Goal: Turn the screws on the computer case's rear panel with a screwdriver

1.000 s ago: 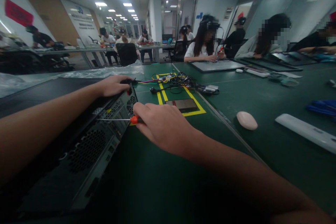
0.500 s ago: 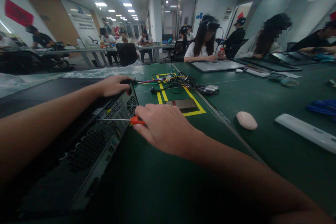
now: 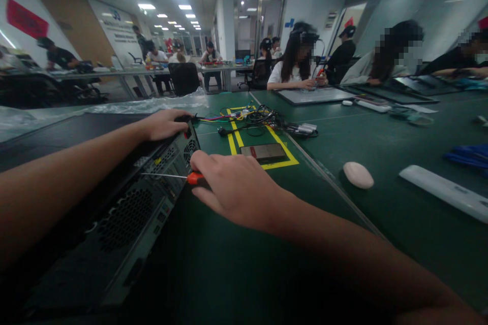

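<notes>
A dark desktop computer case (image 3: 125, 223) lies on its side on the green table (image 3: 236, 274), its rear panel with vents and a small fan facing me. My left hand (image 3: 163, 123) rests curled over the case's far top corner, gripping it. My right hand (image 3: 229, 185) is closed around an orange-handled screwdriver (image 3: 192, 177). Its thin metal shaft runs left and meets the rear panel near the ports.
A yellow-taped rectangle holds a flat dark drive (image 3: 265, 152) and a tangle of cables (image 3: 259, 117). A pale mouse (image 3: 358, 175) and a white keyboard (image 3: 442, 190) lie to the right. Clear plastic wrap (image 3: 125, 105) lies behind the case. Several other people sit at tables beyond.
My right hand has shifted slightly left and down with the screwdriver, the handle now more covered by the fingers. The left hand and the case have not moved.
</notes>
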`<action>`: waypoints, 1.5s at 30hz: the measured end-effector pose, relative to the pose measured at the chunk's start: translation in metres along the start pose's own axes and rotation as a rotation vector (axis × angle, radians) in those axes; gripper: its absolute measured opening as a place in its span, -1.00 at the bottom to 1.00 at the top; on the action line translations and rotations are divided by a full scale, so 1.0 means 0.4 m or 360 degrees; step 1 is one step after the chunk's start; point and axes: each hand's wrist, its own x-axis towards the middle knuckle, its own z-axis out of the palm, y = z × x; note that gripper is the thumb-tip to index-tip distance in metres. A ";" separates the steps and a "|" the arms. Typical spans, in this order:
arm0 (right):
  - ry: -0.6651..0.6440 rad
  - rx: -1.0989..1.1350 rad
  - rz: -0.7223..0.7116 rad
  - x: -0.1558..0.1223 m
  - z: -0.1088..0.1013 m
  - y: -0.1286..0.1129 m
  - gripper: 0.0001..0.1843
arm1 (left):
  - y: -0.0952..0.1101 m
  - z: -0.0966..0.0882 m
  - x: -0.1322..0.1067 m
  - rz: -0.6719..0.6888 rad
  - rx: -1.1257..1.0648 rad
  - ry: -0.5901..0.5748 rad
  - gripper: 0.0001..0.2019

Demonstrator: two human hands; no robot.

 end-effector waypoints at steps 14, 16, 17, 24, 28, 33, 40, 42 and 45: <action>-0.0032 -0.0041 0.0028 0.002 -0.003 -0.003 -0.82 | -0.004 0.001 0.002 0.0021 0.0023 0.0004 -0.25; -0.0038 -0.0045 0.0033 0.002 -0.004 -0.004 -0.82 | -0.003 0.001 0.001 0.0037 0.0021 0.0012 -0.25; -0.0039 -0.0048 0.0037 0.001 -0.004 -0.005 -0.82 | -0.003 0.001 0.001 0.0041 0.0021 0.0017 -0.24; 0.0010 -0.0077 0.0022 0.001 -0.006 -0.003 -0.84 | -0.002 0.001 0.000 0.0044 0.0016 0.0019 -0.25; 0.0031 -0.0088 0.0024 0.000 -0.005 -0.003 -0.84 | -0.005 0.003 0.002 0.0039 0.0032 0.0024 -0.24; 0.0043 -0.0116 0.0041 -0.002 -0.008 -0.006 -0.79 | -0.010 0.003 0.005 0.0055 0.0024 0.0015 -0.26; 0.0021 -0.0130 0.0050 0.002 -0.010 -0.007 -0.68 | -0.011 0.005 0.005 0.0043 0.0010 0.0012 -0.26; 0.0016 -0.0113 0.0047 0.004 -0.006 -0.005 -0.66 | -0.009 0.004 0.003 0.0038 0.0034 0.0009 -0.26; 0.0029 -0.0088 0.0041 0.006 0.000 0.000 -0.68 | -0.006 0.003 0.001 0.0034 0.0047 0.0027 -0.25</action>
